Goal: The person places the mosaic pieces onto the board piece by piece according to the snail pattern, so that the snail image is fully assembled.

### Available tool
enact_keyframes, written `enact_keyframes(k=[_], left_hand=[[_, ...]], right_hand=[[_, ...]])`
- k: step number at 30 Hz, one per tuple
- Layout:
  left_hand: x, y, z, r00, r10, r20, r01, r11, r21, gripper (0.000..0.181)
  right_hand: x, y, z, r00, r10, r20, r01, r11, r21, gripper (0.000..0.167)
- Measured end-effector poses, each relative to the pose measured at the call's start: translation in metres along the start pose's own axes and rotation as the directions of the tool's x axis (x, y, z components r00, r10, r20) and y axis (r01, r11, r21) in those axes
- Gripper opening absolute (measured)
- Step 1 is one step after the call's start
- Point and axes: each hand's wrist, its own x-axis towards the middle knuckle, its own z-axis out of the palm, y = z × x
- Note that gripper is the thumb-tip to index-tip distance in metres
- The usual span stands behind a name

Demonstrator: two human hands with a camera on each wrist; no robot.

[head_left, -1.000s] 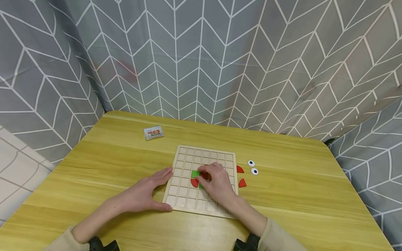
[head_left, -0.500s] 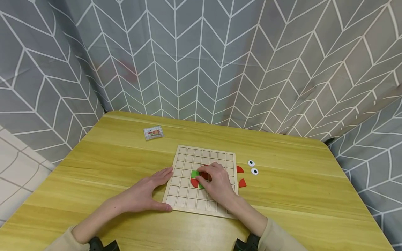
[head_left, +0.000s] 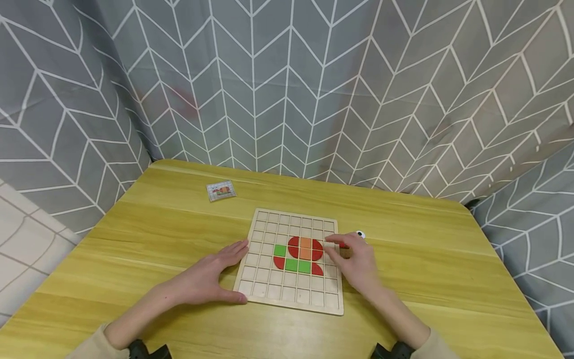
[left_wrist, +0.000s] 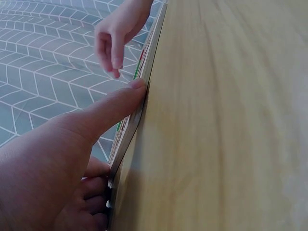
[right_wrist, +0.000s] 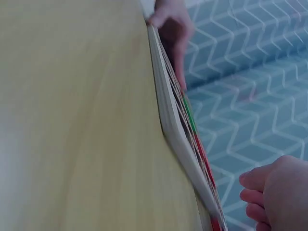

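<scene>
The wooden grid board [head_left: 324,301] bears an orange block [head_left: 305,248] flanked by red curved pieces [head_left: 317,250], with green squares [head_left: 298,265] below and another green square [head_left: 280,250] to the left. Red quarter pieces [head_left: 278,263] sit at both ends of the lower row. My left hand [head_left: 202,279] touches the board's left edge with extended fingers, its thumb at the near left corner; the thumb [left_wrist: 113,108] rests against the edge in the left wrist view. Over the right edge hovers my right hand [head_left: 360,264], thumb and forefinger apart, nothing visible between them.
A small picture card [head_left: 221,191] lies beyond the board to the left. One eye disc [head_left: 360,234] and a bit of red [head_left: 343,245] show beside the right hand, which partly hides them. A patterned curtain [head_left: 269,89] hangs behind the table [head_left: 179,219].
My right hand has moved rightward from the middle of the board to its right edge, uncovering the red and orange pieces. The left hand stays at the left edge.
</scene>
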Motion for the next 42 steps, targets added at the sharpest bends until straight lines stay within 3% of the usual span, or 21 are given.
enact_keyframes(k=[3,9,14,21,27,42], left_hand=[[0.000,0.000,0.000,1.000,-0.009,0.001,0.009,1.000,-0.003,0.112],[0.000,-0.001,0.000,1.000,-0.007,0.001,0.007,1.000,0.001,0.112],[0.000,-0.001,-0.001,1.000,-0.011,-0.001,0.011,1.000,0.002,0.112],[0.000,-0.001,0.000,1.000,-0.020,0.002,0.020,1.000,-0.004,0.112],[0.000,-0.002,0.000,1.000,-0.014,0.001,0.014,1.000,0.000,0.112],[0.000,-0.001,0.000,1.000,-0.013,0.005,0.013,1.000,-0.003,0.111]], right_hand=[[-0.006,0.014,-0.015,0.999,0.052,-0.008,-0.053,0.998,-0.044,0.026],[-0.021,0.028,-0.039,0.987,0.154,0.047,-0.151,0.986,-0.066,0.029],[-0.032,0.029,-0.048,0.987,0.135,0.082,-0.133,0.991,-0.032,0.031],[-0.037,0.028,-0.044,0.986,0.102,0.135,-0.101,0.995,-0.009,0.035],[-0.037,0.027,-0.041,0.991,0.040,0.128,-0.044,0.999,0.025,0.035],[-0.037,0.030,-0.040,0.992,0.024,0.122,-0.027,1.000,0.017,0.039]])
